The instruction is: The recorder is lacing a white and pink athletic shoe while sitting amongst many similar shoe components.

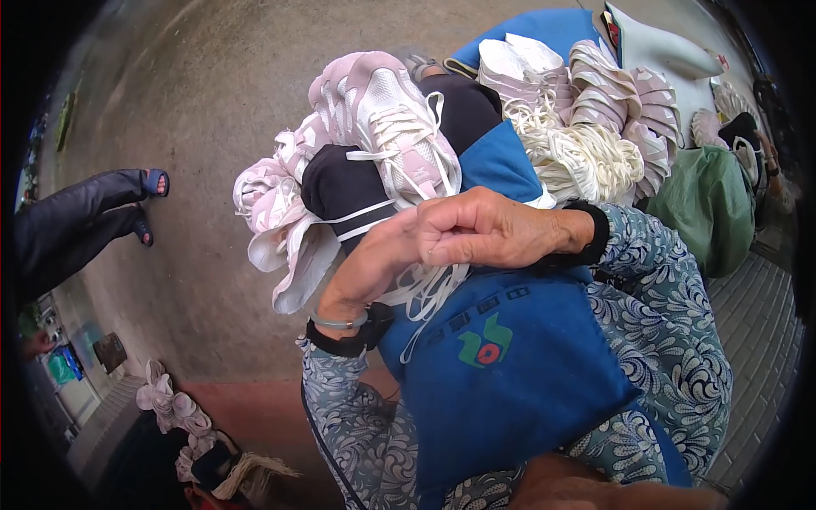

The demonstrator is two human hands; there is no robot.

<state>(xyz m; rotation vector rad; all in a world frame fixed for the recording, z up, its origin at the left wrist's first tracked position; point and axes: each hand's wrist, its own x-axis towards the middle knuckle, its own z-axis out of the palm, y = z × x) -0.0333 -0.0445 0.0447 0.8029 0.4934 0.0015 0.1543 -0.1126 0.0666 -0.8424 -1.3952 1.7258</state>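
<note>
Head view: the right hand (489,225) has its grip curled together against the left hand (367,262), whose grip is hidden, so I cannot tell its state. White lace loops (429,293) hang beneath them over a blue apron (527,357). Just beyond lies a pink-and-white shoe (404,127); a cream lace bundle (599,157) sits to the right.

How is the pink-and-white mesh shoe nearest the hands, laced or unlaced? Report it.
Laced: the shoe has white laces crossing back and forth over its front. Whether they are tied, I cannot tell.
</note>
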